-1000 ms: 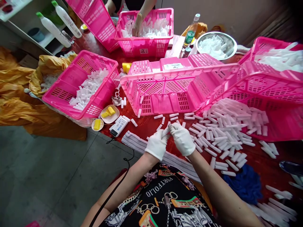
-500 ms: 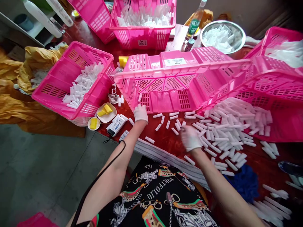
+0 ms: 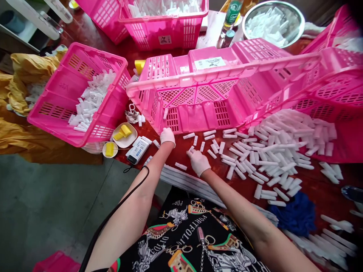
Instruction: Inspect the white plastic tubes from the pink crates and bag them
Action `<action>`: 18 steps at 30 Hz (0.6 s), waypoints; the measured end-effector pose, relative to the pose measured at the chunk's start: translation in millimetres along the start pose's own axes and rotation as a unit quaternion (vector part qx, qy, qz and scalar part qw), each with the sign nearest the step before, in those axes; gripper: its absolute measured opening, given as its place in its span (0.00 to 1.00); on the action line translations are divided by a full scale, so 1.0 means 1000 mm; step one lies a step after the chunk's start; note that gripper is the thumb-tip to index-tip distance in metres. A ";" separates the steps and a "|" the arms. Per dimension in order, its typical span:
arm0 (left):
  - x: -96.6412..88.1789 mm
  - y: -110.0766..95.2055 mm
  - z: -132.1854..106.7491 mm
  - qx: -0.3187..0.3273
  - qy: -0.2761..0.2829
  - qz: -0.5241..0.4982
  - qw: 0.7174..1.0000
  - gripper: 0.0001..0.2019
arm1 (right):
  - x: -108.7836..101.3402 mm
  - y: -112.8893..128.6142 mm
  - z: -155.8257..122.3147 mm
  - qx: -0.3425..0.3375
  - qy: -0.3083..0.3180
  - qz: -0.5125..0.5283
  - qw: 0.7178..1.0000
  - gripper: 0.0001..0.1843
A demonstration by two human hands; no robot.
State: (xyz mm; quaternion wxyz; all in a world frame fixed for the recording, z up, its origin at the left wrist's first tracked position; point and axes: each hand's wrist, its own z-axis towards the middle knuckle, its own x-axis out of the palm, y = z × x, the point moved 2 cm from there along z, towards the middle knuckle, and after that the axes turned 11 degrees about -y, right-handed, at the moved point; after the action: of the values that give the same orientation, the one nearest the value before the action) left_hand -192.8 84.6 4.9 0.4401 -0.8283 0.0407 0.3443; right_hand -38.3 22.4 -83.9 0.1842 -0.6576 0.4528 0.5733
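My left hand (image 3: 167, 136), in a white glove, is closed at the near left corner of the tipped pink crate (image 3: 198, 113); what its curled fingers hold, if anything, is hidden. Just beyond it, a short white tube (image 3: 165, 113) is inside that crate. My right hand (image 3: 199, 161), also gloved, pinches a small white tube (image 3: 191, 149) over the red table (image 3: 176, 153). Several loose tubes lie around it, some bearing a small dark mark. To the right, a large heap of white tubes (image 3: 272, 147) spills from a clear bag.
At left stands a pink crate (image 3: 78, 56) part-filled with white pieces. Yellow blocks on small dishes (image 3: 130, 140) and a white-and-black device (image 3: 138, 150) sit by the front edge. Behind are a metal bowl (image 3: 301, 28) and a bottle (image 3: 233, 13). A blue cloth (image 3: 300, 213) lies right.
My right hand has moved left from beside the heap toward my left hand, and a small tube now shows in its fingers. My left hand stays by the crate corner. The view has shifted slightly.
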 end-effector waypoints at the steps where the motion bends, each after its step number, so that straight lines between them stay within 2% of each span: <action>1: 0.003 0.004 0.004 -0.018 -0.005 -0.022 1.000 0.19 | -0.004 -0.006 0.004 -0.019 -0.004 -0.010 1.000 0.20; 5: 0.012 0.025 0.010 -0.089 -0.017 -0.108 0.990 0.16 | -0.008 -0.013 0.026 -0.075 0.033 -0.008 0.997 0.19; 7: 0.014 0.040 0.005 -0.120 -0.013 -0.151 0.981 0.12 | -0.007 -0.014 0.034 -0.054 0.029 0.002 0.998 0.18; 10: 0.015 0.066 -0.012 -0.157 0.010 -0.214 0.964 0.09 | -0.008 -0.019 0.037 0.002 -0.010 0.016 1.000 0.20; 13: 0.014 0.095 -0.035 -0.198 0.028 -0.300 0.933 0.10 | -0.012 -0.029 0.022 0.066 -0.069 0.035 0.995 0.20; 15: 0.012 0.115 -0.049 -0.225 0.028 -0.351 0.909 0.15 | -0.013 -0.033 0.003 0.075 -0.088 0.037 0.993 0.19; 17: 0.009 0.131 -0.061 -0.239 0.024 -0.369 0.898 0.20 | -0.008 -0.032 -0.019 0.016 -0.059 0.027 0.998 0.18; 18: 0.007 0.137 -0.067 -0.237 0.025 -0.359 0.902 0.22 | -0.003 -0.029 -0.029 -0.031 -0.030 0.023 0.999 0.18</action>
State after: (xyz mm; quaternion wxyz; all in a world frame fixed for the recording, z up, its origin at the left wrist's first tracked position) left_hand -203.1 -48.0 -70.4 0.3234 -0.8749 -0.3312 0.1420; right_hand 2.8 16.7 -80.8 0.1644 -0.6350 0.4440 0.6104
